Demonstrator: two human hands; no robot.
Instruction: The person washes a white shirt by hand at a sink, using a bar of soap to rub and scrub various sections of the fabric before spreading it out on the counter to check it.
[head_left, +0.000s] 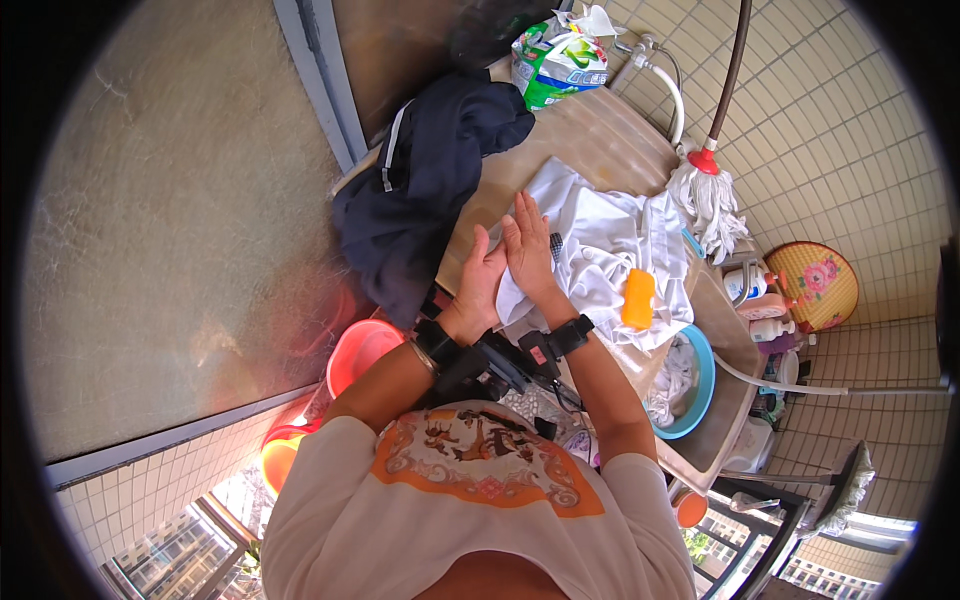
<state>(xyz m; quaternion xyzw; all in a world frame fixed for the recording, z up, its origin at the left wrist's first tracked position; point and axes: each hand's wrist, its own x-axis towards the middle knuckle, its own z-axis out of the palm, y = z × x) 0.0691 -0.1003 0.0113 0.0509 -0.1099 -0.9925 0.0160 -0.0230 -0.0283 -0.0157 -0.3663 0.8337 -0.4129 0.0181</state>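
On the stone counter (600,140), near its middle, a white garment (610,240) lies spread. Left hand (480,280) grips a fold of the cloth from beneath; right hand (528,250) presses flat on the same fold, fingers extended. An orange brush (637,298) rests on the garment toward the counter's near edge. A dark garment (430,180) hangs over the left edge. A blue basin (690,385) holding white cloth sits at the near right corner.

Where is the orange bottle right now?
Head view: the orange bottle lies on the white garment, right of the right hand, above the blue basin.
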